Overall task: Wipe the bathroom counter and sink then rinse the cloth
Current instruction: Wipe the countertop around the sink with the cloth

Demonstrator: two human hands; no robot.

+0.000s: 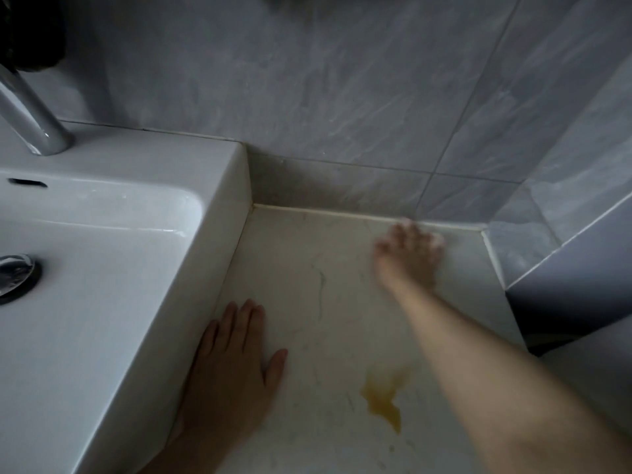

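A white square sink (pixel 219 186) fills the left, its basin drain (pixel 15 278) at the far left edge. To its right lies the pale marble counter (pixel 307 261). My left hand (pixel 236 367) rests flat on the counter against the sink's side, fingers straight. At the back of the counter near the wall joint, my right hand (pixel 408 256) is blurred, fingers spread; a faint whitish smear at its fingertips may be a cloth, but I cannot tell. A yellow stain (pixel 384 395) sits on the counter between my arms.
A chrome tap (pixel 30 111) rises at the back left of the sink. Grey marbled wall tiles (pixel 342 80) close off the back and right side. A dark ledge (pixel 564 285) borders the counter at the right. Something dark hangs at the top left corner (pixel 30 32).
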